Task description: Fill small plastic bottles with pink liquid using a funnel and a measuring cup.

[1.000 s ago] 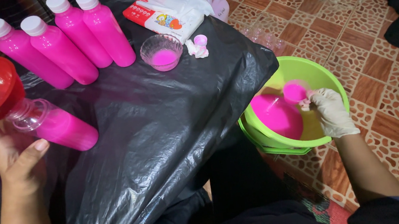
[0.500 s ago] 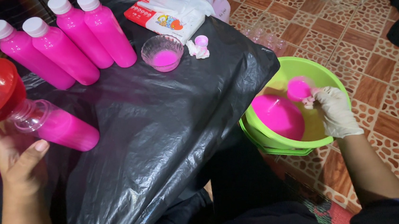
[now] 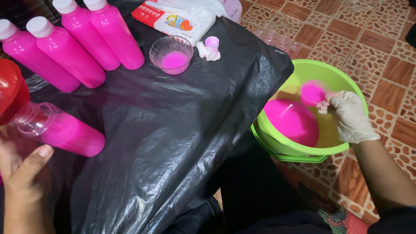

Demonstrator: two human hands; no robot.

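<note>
Keep the left hand [image 3: 16,169] closed around the tilted funnel-topped bottle [image 3: 58,131] while the gloved right hand [image 3: 351,115], pinching the small cup [image 3: 312,94], lifts it level over the green basin [image 3: 333,75].

There is one view only, from a camera on the person's head. It looks down and a little forward, from close range, over the person's lap. The table covered with black plastic [image 3: 171,149] fills the left and the middle. The tiled floor [image 3: 392,63] with the green basin [image 3: 343,79] is on the right. Both forearms enter from the bottom edge.
</note>
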